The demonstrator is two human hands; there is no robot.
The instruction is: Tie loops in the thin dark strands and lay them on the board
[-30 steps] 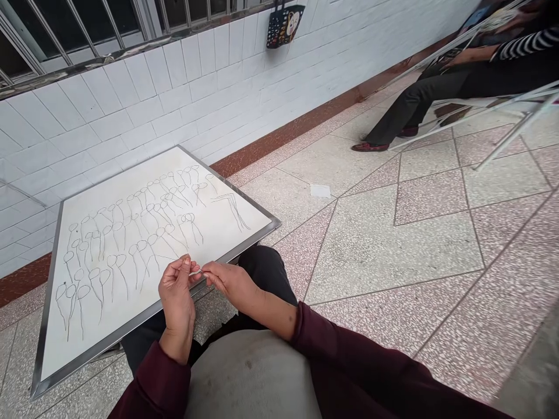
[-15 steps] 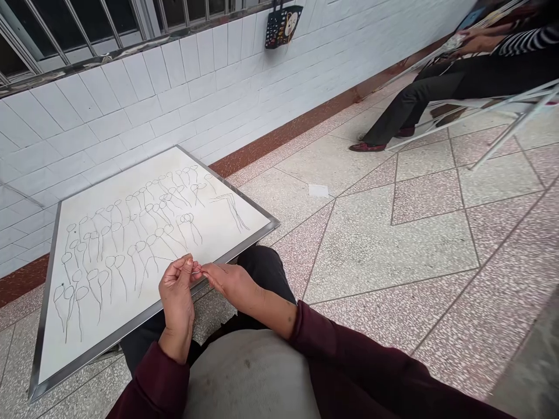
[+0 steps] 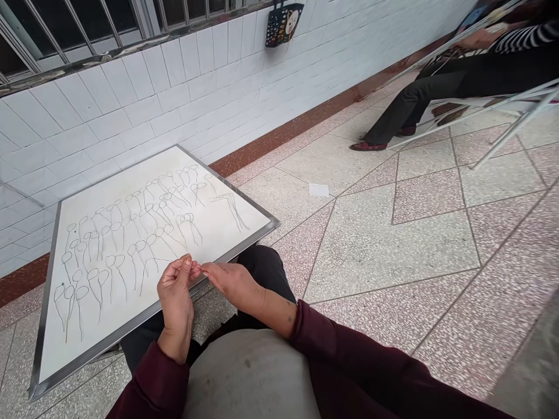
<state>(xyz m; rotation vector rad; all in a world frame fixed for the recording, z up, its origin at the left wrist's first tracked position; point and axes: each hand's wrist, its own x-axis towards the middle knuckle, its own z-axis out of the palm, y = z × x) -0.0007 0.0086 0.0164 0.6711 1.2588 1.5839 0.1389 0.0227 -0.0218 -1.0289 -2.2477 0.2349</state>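
My left hand (image 3: 175, 297) and my right hand (image 3: 229, 282) meet fingertip to fingertip at the near edge of a white board (image 3: 87, 297) with a metal frame. Both hands pinch a thin piece of wire (image 3: 195, 270) between them; it is barely visible. Several bent wire loops with long tails (image 3: 131, 235) lie in rows across the board. A small bundle of straight wires (image 3: 231, 208) lies near the board's right corner. My sleeves are dark red.
A white tiled wall (image 3: 183, 99) with a brown base runs behind the board. Another person (image 3: 441, 87) sits on a metal-framed chair (image 3: 515, 105) at the upper right. A dark basket (image 3: 283, 23) hangs on the wall. Speckled floor tiles (image 3: 393, 233) spread to the right.
My fingertips have drawn closer together around the wire. The seated person's hand at the upper right has shifted slightly.
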